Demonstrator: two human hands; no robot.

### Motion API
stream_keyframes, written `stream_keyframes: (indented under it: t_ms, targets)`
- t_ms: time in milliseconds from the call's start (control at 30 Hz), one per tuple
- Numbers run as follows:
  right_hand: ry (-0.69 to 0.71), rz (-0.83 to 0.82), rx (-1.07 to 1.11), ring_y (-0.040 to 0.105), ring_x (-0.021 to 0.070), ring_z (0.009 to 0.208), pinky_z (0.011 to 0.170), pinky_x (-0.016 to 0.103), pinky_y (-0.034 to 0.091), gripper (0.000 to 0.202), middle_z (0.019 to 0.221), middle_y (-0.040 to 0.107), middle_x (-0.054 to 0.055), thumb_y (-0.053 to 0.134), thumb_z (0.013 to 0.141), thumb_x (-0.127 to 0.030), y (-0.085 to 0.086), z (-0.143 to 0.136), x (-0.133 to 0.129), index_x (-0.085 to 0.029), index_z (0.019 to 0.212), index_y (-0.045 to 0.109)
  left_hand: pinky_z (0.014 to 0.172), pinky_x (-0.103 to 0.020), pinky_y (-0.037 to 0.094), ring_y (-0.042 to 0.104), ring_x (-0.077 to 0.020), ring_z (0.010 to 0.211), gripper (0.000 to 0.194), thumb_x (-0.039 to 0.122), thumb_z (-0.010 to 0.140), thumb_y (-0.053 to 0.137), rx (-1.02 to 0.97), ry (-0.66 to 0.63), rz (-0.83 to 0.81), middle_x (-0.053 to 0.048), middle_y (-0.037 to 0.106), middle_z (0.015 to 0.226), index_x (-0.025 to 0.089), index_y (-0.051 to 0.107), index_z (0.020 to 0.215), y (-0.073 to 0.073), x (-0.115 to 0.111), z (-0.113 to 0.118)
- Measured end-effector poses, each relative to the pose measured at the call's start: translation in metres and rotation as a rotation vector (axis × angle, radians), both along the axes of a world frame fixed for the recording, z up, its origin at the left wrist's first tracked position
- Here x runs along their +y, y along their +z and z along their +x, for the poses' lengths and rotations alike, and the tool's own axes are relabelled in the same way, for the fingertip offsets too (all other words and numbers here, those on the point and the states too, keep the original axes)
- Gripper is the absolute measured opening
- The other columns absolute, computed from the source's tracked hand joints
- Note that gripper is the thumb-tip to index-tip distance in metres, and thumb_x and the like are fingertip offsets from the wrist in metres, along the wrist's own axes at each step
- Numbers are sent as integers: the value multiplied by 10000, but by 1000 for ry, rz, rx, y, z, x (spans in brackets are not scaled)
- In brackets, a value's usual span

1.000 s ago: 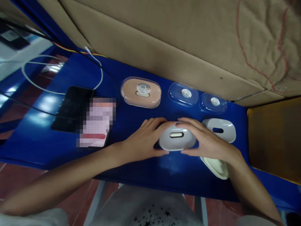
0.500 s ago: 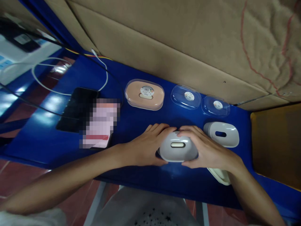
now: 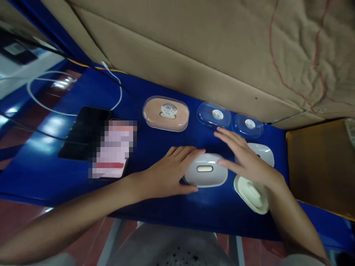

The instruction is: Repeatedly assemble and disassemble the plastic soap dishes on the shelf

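A grey oval case point(image 3: 206, 178) with a cream bar in its slot rests on the blue table point(image 3: 166, 207). My left hand point(image 3: 173, 171) grips its left side, thumb at the near edge and fingers at the far edge. Over its right end is my right hand point(image 3: 244, 157), fingers spread, the thumb by the case's top; whether it touches is unclear. Behind that hand lies a grey shell point(image 3: 266, 154), partly hidden. A cream oval piece point(image 3: 251, 194) with a raised middle sits at the right, partly under my right wrist.
At the back stand a peach case point(image 3: 155, 111) in a clear cover and two clear covers point(image 3: 210, 113) point(image 3: 244, 125) with round labels. Two phones point(image 3: 83, 129) point(image 3: 113, 147) and cables lie left. A brown box point(image 3: 318, 162) is at the right, cardboard point(image 3: 194, 44) behind.
My right hand has let go of the grey case's right side, lifted and opened. The case now sits flatter, and more of the cream piece shows. The whole view has shifted slightly.
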State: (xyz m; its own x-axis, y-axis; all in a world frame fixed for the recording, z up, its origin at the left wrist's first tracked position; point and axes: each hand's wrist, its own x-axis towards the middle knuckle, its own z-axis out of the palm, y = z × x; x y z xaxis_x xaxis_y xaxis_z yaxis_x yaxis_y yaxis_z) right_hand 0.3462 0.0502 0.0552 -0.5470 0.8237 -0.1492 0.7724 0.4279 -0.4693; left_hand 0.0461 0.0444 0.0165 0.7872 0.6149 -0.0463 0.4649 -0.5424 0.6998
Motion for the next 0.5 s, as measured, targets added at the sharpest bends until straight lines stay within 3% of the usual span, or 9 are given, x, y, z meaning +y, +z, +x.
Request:
stream_keyframes:
  t_ms: [133,267,333,500]
  targets:
    - [-90,160,-109,210,375,1689,1335,684,199,812,1810,280,155,497,1091,-588,-11,2,26,-302,1756,130,1211,-582,403,492,-393,1478,973,447,902,838,21,9,2,-172,514,1605,236,287,1676,2,3,-1]
    - [-107,224,-100,418,406,1575,1281,686,308,773,1651,482,170,609,1043,-561,-19,7,32,-322,1705,287,1221,-587,399,492,-393,1487,952,431,912,830,10,31,-4,-151,515,1617,284,290,1683,2,5,-2]
    - [-117,231,-105,414,415,1569,1263,686,335,787,1654,441,178,675,1008,-549,-19,10,30,-332,1681,331,1222,-579,401,496,-392,1488,953,427,911,836,3,30,-13,-147,519,1621,297,295,1685,1,4,-3]
    - [-107,213,-161,255,420,1663,1287,729,252,818,1789,263,173,622,1040,-513,-22,5,33,-353,1724,204,1228,-572,384,511,-395,1490,1048,423,861,886,11,75,-50,-143,521,1642,315,273,1704,0,5,-3]
